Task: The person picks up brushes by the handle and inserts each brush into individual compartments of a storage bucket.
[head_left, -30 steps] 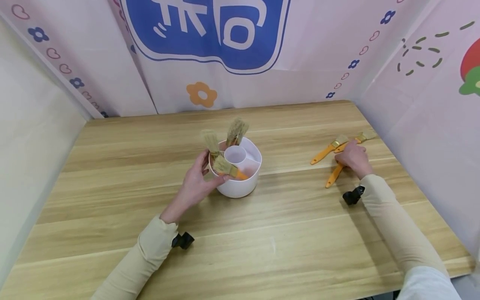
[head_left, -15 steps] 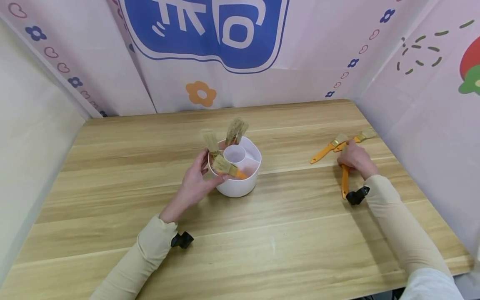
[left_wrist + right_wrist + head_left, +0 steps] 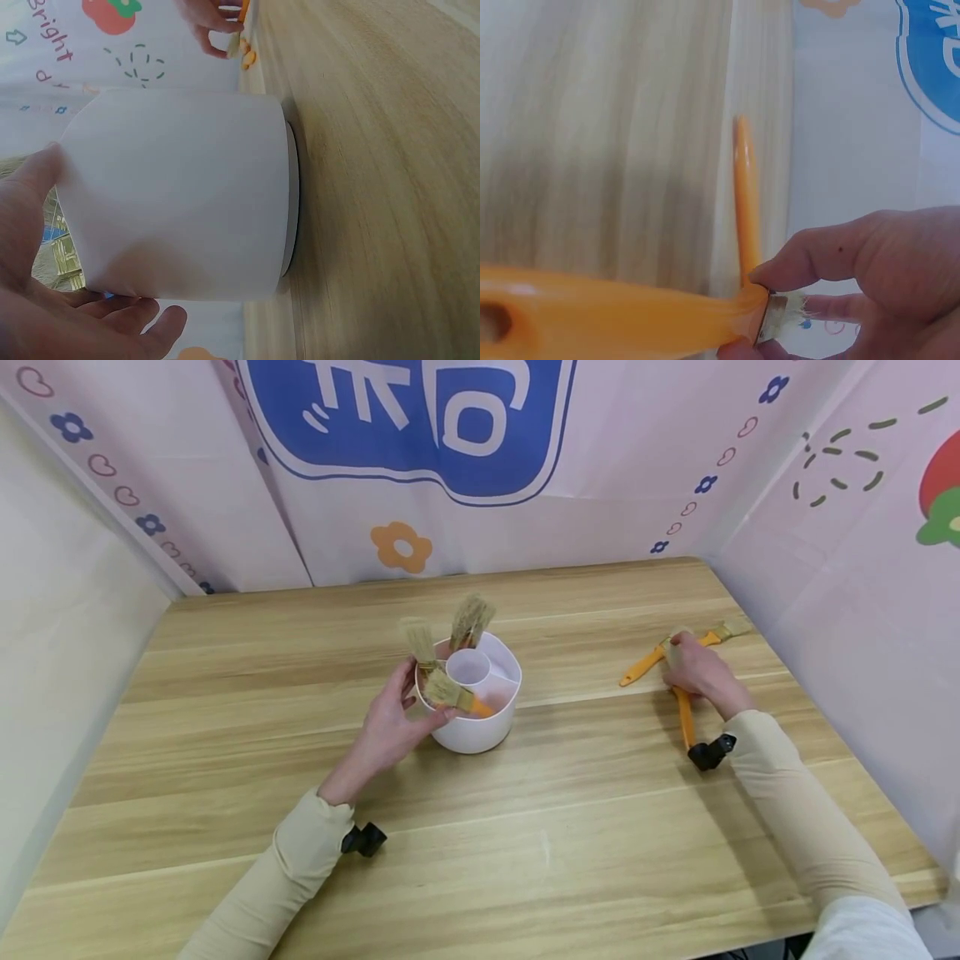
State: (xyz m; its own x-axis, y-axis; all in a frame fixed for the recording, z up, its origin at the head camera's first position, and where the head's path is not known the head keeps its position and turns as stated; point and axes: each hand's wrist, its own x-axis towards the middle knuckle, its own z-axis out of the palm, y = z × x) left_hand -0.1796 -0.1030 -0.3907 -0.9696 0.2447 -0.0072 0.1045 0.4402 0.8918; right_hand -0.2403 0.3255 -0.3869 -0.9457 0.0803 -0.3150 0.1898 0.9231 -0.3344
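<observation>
In the head view my left hand grips the side of a round white divided holder. Its thumb lies at the rim, and in the left wrist view its fingers bend along the holder's wall. Bristle-up paintbrushes lean in the holder, another slanting across its front. Over at the right, my right hand pinches a paintbrush near its ferrule, the orange handle pointing back under the wrist. Right at its fingertips is a second paintbrush, its bristle end partly hidden.
A further paintbrush lies behind the right hand, towards the table's right edge. The holder has a round cup at its centre with compartments around it. Printed white walls border the wooden table at back and sides.
The held paintbrush's handle has swung towards the right wrist. The right hand has shifted slightly left, from the further paintbrush to the bristle end of the left one. The left hand stays on the holder.
</observation>
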